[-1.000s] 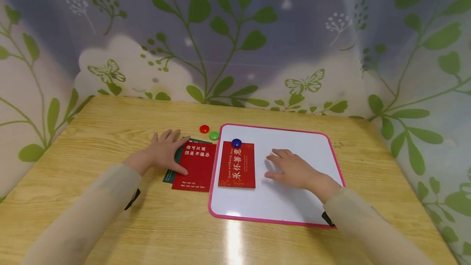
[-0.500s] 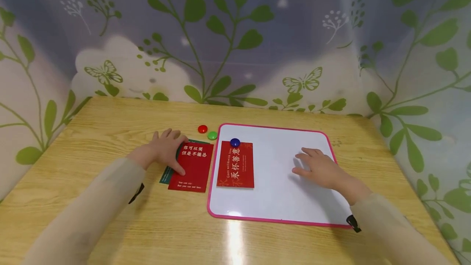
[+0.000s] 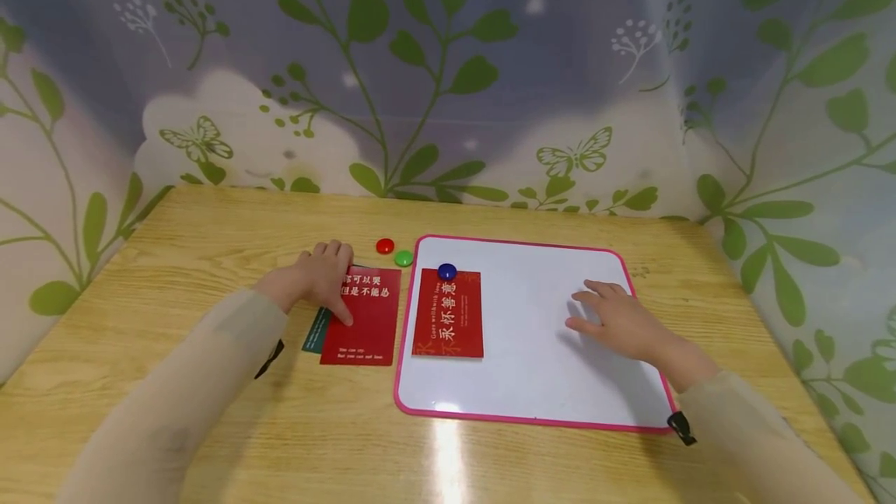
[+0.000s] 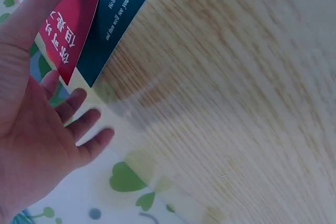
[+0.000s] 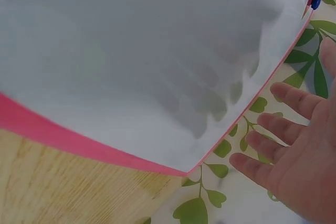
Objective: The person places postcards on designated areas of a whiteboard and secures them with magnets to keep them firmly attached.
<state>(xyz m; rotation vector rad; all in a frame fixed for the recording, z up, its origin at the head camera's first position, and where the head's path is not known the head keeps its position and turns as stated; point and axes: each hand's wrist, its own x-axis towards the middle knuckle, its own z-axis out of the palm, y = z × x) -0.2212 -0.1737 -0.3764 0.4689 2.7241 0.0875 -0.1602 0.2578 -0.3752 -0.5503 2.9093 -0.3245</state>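
In the head view my left hand (image 3: pixel 324 274) is over the left part of a red card (image 3: pixel 364 337) printed with white characters. Its thumb lies across that card and the fingers bend slightly near the upper left corner. Partly under the red card is a dark green card (image 4: pixel 118 22), its lettered side edge showing in the left wrist view. My right hand (image 3: pixel 616 321) hovers above the right side of a pink-rimmed whiteboard (image 3: pixel 532 379), fingers loosely spread and holding nothing; its shadow falls on the board. Another red card (image 3: pixel 448 317) lies on the board's left, a blue round magnet (image 3: pixel 446 271) at its top.
A red round magnet (image 3: pixel 385 246) and a green round magnet (image 3: pixel 403 258) lie on the wooden table (image 3: pixel 336 434) by the board's upper left corner. Behind the table hangs a leaf-printed backdrop (image 3: pixel 476 138).
My right hand has moved right, away from the card on the whiteboard. The left hand's fingers have drawn closer together over the red card.
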